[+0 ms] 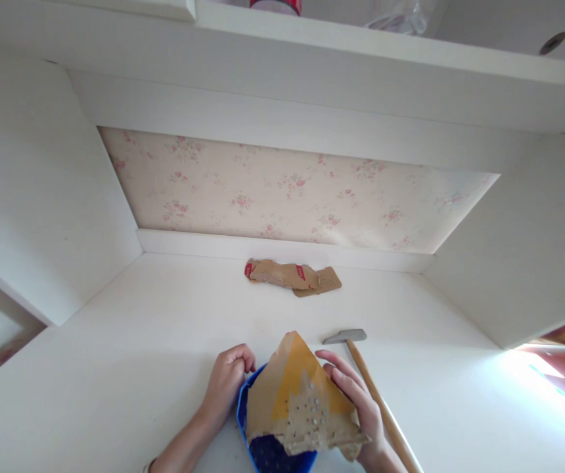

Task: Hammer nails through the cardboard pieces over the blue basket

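A torn piece of cardboard, brown with a yellow-orange area, lies tilted over a blue container. Small holes and pale specks dot its lower part. My right hand holds the cardboard along its right edge, the fingers on its upper side. Beside the container's left rim, my left hand is closed with curled fingers; whether anything is inside them is hidden. Dark blue shows inside the container below the cardboard, and its contents cannot be made out. A hammer with a wooden handle lies just right of my right hand.
Brown torn cardboard strips with red marks lie near the back of the white surface. White panels stand on both sides. Overhead, a white shelf holds a red item and clear plastic.
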A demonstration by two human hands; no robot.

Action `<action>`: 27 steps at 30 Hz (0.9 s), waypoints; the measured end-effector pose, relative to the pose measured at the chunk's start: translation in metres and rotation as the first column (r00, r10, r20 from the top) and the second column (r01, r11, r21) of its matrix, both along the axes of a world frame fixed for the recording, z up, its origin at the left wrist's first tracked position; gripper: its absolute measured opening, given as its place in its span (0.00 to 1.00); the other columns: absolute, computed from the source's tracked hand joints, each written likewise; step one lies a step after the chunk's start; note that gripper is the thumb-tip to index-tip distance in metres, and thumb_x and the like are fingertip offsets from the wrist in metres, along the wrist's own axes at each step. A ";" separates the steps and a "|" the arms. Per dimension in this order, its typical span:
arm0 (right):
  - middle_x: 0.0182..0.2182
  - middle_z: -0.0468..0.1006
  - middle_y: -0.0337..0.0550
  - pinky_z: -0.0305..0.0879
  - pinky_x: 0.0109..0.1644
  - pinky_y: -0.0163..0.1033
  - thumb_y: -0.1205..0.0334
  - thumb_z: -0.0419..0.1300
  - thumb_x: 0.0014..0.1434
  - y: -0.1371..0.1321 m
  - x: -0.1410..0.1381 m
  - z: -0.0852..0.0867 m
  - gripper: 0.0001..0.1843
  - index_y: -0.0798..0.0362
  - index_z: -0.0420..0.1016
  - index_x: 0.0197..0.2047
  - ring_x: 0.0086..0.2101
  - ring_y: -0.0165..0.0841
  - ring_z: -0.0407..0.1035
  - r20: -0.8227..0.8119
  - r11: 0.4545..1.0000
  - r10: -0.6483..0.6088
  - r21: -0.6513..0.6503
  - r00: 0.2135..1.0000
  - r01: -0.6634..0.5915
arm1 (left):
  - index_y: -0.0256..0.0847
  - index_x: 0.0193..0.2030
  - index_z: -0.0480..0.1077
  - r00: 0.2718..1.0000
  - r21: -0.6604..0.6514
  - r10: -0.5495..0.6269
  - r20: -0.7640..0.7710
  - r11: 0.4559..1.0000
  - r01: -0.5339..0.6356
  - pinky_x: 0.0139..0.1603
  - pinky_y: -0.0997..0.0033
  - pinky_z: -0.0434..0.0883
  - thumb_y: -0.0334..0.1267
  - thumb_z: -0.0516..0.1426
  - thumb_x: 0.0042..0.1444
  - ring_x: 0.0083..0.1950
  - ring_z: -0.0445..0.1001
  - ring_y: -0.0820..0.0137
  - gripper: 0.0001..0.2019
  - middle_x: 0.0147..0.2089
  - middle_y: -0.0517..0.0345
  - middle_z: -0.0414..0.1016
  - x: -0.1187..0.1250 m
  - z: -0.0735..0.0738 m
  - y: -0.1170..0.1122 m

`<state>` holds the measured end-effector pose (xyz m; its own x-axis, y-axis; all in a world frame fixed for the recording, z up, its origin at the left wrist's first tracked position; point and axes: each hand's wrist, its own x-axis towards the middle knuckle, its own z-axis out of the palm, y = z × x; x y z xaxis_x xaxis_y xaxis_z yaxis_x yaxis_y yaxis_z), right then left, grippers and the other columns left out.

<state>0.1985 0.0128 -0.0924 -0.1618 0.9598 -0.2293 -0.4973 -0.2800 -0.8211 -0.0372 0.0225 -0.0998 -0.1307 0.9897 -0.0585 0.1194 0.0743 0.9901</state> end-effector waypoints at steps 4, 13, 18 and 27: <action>0.26 0.74 0.36 0.65 0.33 0.35 0.52 0.69 0.52 -0.001 0.003 0.001 0.20 0.48 0.79 0.48 0.30 0.34 0.70 -0.008 1.000 0.013 -0.004 1.000 -0.013 | 0.44 0.19 0.59 1.000 0.004 -0.004 0.010 1.000 0.004 0.33 0.69 0.60 0.36 0.47 0.39 0.29 0.63 0.66 0.03 0.22 0.59 0.66 0.000 -0.001 0.000; 0.30 0.80 0.41 0.66 0.34 0.38 0.49 0.68 0.51 -0.005 0.001 0.007 0.22 0.47 0.79 0.49 0.31 0.39 0.74 0.075 0.999 0.027 0.022 0.997 -0.029 | 0.44 0.19 0.60 1.000 -0.006 -0.008 0.012 1.000 0.008 0.33 0.69 0.61 0.37 0.48 0.39 0.29 0.65 0.65 0.04 0.23 0.58 0.68 -0.001 0.001 0.000; 0.27 0.76 0.38 0.64 0.32 0.36 0.49 0.68 0.52 -0.002 0.008 0.001 0.22 0.47 0.79 0.49 0.28 0.35 0.71 0.081 0.993 0.061 0.093 0.995 -0.069 | 0.43 0.19 0.60 1.000 0.004 -0.018 0.010 1.000 0.018 0.33 0.69 0.62 0.36 0.48 0.40 0.29 0.65 0.66 0.04 0.23 0.59 0.67 -0.003 -0.004 0.001; 0.39 0.74 0.40 0.69 0.33 0.37 0.49 0.75 0.42 -0.009 0.014 0.017 0.32 0.42 0.78 0.53 0.33 0.35 0.72 0.177 0.975 0.103 0.179 0.979 -0.135 | 0.40 0.23 0.68 0.931 0.018 -0.022 0.365 1.000 0.017 0.40 0.69 0.66 0.34 0.53 0.43 0.35 0.70 0.66 0.04 0.31 0.56 0.74 -0.001 0.005 -0.001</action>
<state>0.2125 0.0039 -0.0749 -0.2525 0.9644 -0.0787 -0.3222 -0.1605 -0.9330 -0.0380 0.0218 -0.0953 -0.0837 0.9929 -0.0848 -0.2496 0.0615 0.9664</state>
